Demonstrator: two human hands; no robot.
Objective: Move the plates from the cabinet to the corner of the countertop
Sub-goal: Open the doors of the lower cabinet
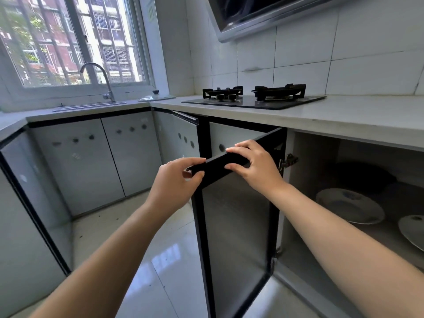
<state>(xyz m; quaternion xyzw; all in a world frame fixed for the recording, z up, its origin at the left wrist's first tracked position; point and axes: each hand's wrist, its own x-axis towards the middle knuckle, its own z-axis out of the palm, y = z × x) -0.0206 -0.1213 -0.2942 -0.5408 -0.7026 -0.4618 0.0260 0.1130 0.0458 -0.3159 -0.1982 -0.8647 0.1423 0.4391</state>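
The lower cabinet under the stove stands open, its dark-framed door (236, 216) swung out toward me. My left hand (176, 182) pinches the door's top front corner, and my right hand (254, 164) grips the top edge a little further back. Inside on the shelf lie two white plates: one with a blue pattern (350, 206) and another (413, 230) cut off by the right edge. A dark pan (364, 177) sits behind them in shadow. The countertop corner (158, 101) lies at the back, between sink and stove.
A black two-burner gas hob (252, 98) is set into the pale countertop (344, 118). A sink with a curved tap (101, 81) sits under the window on the left. A small lid-like object (156, 96) rests near the corner. Another cabinet door (183, 131) stands slightly ajar.
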